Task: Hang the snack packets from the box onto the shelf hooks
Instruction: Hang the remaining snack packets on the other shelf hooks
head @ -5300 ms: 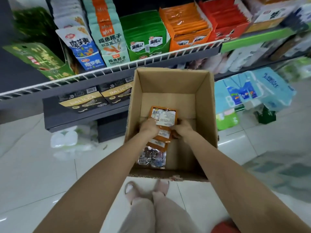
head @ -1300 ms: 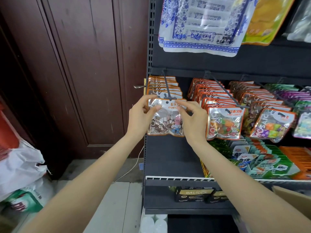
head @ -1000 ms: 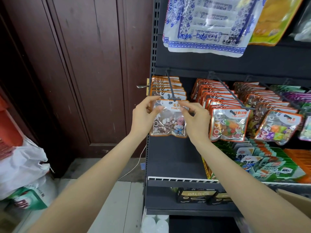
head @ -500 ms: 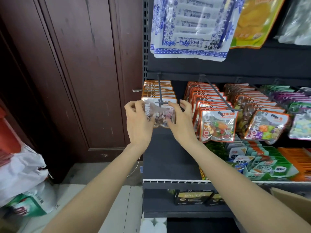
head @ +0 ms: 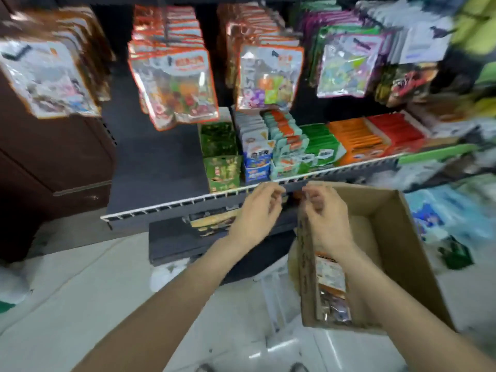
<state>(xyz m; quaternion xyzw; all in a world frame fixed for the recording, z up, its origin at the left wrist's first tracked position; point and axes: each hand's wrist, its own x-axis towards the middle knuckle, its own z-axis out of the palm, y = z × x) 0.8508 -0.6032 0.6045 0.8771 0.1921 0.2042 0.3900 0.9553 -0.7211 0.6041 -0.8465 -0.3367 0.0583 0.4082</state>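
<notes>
Our two bare forearms reach out over a pale tiled floor (head: 80, 304) toward an open cardboard box (head: 408, 237) that stands on it at the right. Inside the box, along its left wall, snack packets (head: 331, 291) lie in a row, orange-edged with clear fronts; the motion blur hides how many there are. Our right hand (head: 326, 218) hovers above the box's left side with its fingers loosely curled and nothing in its grip. Our left hand (head: 259, 210) hangs just beside it, outside the box and in front of the shelf edge, fingers likewise relaxed and holding nothing; the two hands are near each other but apart. Behind them runs a dark shelf (head: 161, 162) fronted by a white wire rail (head: 188, 204), bearing upright rows of green, blue, orange and red packs (head: 349, 142). Above that, hanging packets (head: 174, 84) fill the hooks in dense rows: an orange-bordered row at centre, a second one (head: 268, 76) to its right, purple and green ones (head: 346, 65) further right, and at far left a row (head: 48, 79) of clear-fronted, orange-edged packets. A dark brown wooden door (head: 53, 157) stands left of the shelving. The whole scene is smeared by camera movement.
</notes>
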